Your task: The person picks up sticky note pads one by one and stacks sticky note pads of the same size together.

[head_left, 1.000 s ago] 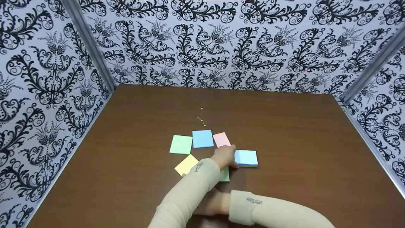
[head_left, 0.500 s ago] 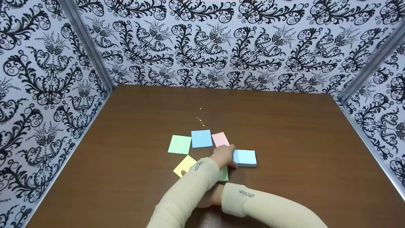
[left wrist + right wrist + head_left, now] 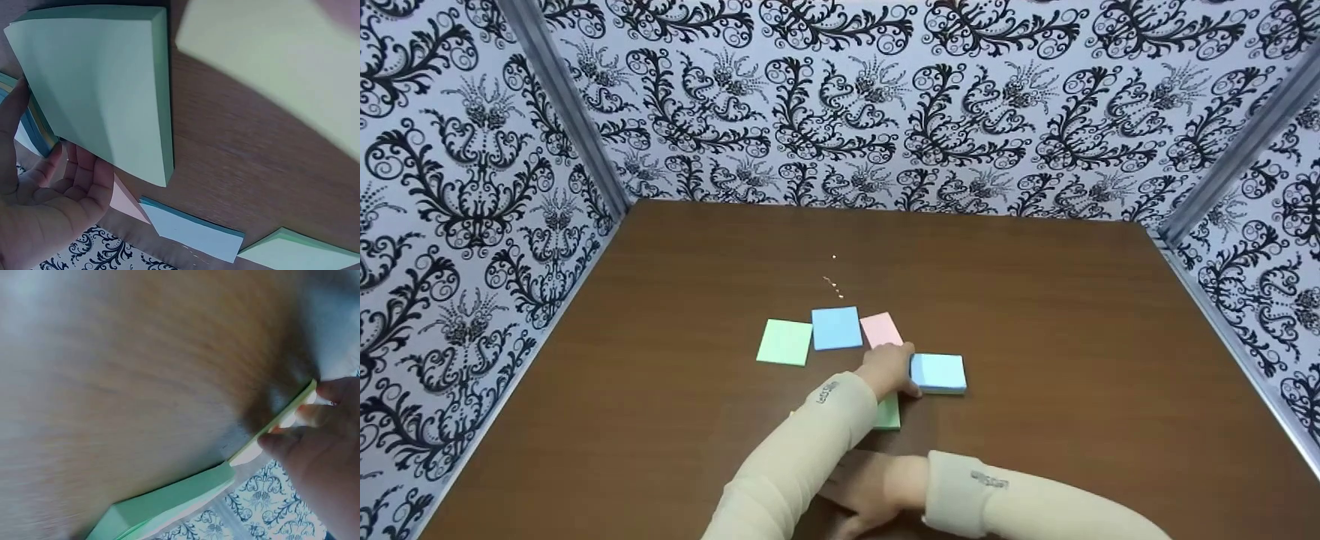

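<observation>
My left hand [image 3: 889, 367] reaches to the right and grips the left end of a stack of sticky notes [image 3: 941, 373]. The stack's top is light blue; blue and yellow layers show along its edge in the left wrist view. Below this hand lies a thick green sticky note pad [image 3: 95, 90]. My right hand [image 3: 870, 484] crosses beneath the left forearm. Its fingers pinch a thin yellow sticky note pad [image 3: 281, 417], tilted in the right wrist view. The left sleeve covers nearly all of that pad in the head view.
A light green pad [image 3: 784, 342], a blue pad [image 3: 837, 328] and a pink pad [image 3: 880, 330] lie in an arc on the brown table [image 3: 1035, 300]. Patterned walls [image 3: 840, 105] stand behind and at both sides. The forearms cross closely.
The yellow pad, earlier on the table left of my left sleeve, has gone almost wholly behind it. My right hand has drawn back to the right with it. The left hand stays on the stack.
</observation>
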`<state>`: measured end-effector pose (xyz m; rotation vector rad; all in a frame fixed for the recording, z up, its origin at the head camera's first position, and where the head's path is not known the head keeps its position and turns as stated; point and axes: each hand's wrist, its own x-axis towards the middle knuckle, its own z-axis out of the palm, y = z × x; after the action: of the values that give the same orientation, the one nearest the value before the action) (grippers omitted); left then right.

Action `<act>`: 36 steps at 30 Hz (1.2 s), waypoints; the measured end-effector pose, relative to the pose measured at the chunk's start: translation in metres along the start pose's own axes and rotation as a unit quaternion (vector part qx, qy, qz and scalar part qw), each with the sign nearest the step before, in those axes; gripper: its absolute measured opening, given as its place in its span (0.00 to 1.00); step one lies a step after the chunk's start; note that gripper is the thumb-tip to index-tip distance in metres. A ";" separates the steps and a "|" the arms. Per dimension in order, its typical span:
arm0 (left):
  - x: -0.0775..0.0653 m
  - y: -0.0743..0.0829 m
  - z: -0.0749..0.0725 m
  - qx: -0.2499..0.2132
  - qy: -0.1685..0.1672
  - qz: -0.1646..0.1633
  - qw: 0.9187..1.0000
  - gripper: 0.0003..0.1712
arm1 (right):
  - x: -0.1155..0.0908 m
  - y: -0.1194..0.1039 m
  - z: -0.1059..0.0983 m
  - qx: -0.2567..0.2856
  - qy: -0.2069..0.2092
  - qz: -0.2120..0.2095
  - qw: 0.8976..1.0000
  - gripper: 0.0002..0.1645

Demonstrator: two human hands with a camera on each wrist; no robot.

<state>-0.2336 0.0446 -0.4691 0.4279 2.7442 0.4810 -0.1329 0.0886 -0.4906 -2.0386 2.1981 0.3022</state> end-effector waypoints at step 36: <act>0.000 0.002 0.001 0.017 0.018 0.016 1.000 0.30 | -0.069 0.010 0.014 -0.021 0.118 -0.054 0.991 0.22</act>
<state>-0.2325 0.0465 -0.4696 0.4766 2.7877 0.4553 -0.1377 0.1594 -0.4881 -2.3136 2.2134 0.1002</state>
